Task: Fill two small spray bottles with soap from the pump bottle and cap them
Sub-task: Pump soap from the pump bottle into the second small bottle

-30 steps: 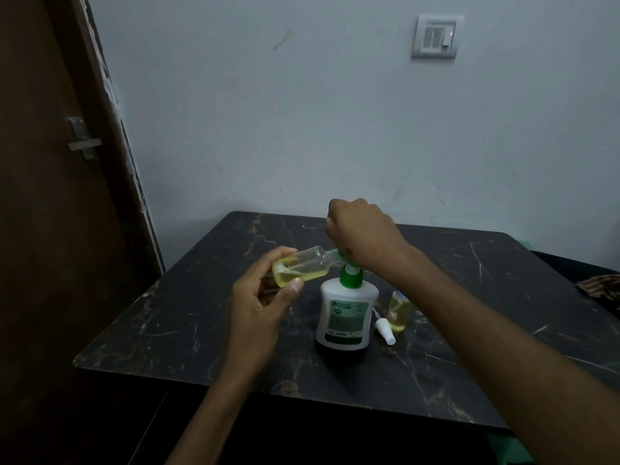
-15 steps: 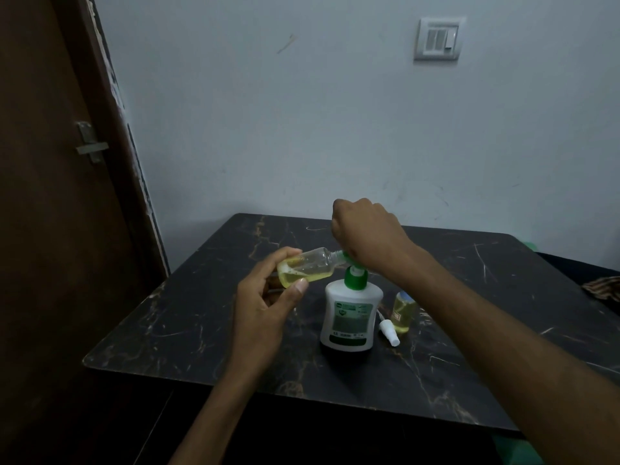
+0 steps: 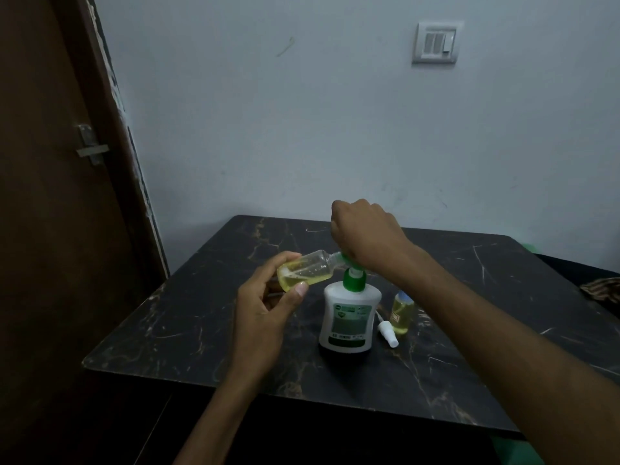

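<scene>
Head view shows a dark table [image 3: 188,330] by a pale wall [image 3: 302,112]. On the table stands a white pump bottle [image 3: 349,318] with a green top. The right hand [image 3: 364,236] sits on the pump, fingers curled round its green head. The left hand [image 3: 268,307] pinches a small clear bottle [image 3: 305,271] between thumb and fingers. That bottle lies tipped on its side, and its open mouth meets the pump spout. Yellow soap sits in its lower part. A second small bottle [image 3: 401,312] stands upright just right of the pump bottle, with yellow soap inside; its top is too small to tell. A white spray cap [image 3: 388,333] lies on the table between the two standing bottles. A brown door [image 3: 50,196] is at the left, and a switch [image 3: 435,43] is high on the wall.
</scene>
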